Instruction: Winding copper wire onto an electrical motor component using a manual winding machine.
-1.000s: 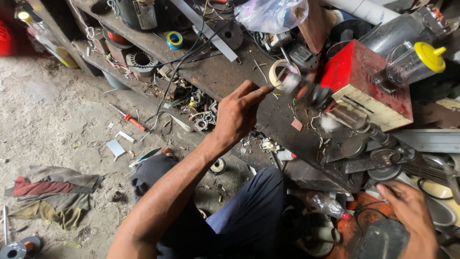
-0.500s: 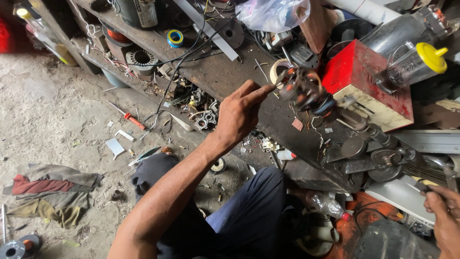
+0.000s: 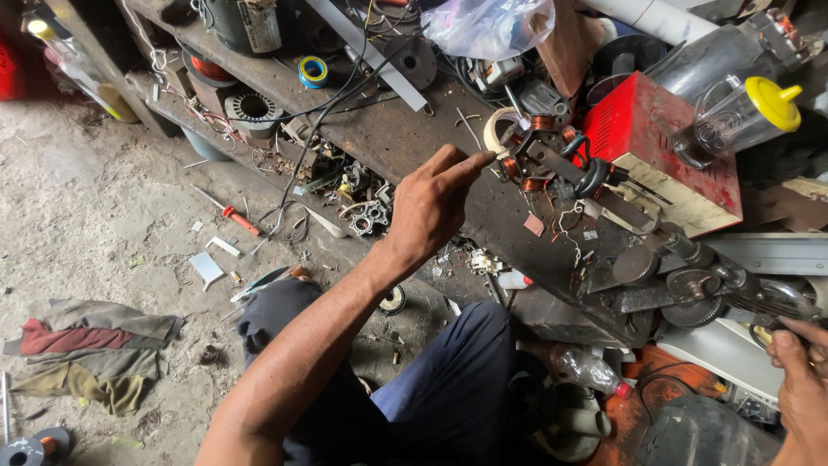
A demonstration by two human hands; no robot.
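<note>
1. Here, my left hand (image 3: 431,203) reaches out, fingertips pinching toward the copper-wound coil (image 3: 528,164) on the winding machine (image 3: 681,267) (beside a red box (image 3: 664,147)).
2. My right hand (image 3: 802,380) is closed around the crank handle (image 3: 780,321).

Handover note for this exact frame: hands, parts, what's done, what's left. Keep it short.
Left hand: raised over the workbench, fingertips at the copper coil on the winding machine; cannot tell if it grips wire.
Right hand: at the lower right edge, on the machine's crank end, grip unclear.
Coil sits on the spindle beside the red box.
Done: copper wire already on the coil.
Left: how much winding remains cannot be told.
</note>
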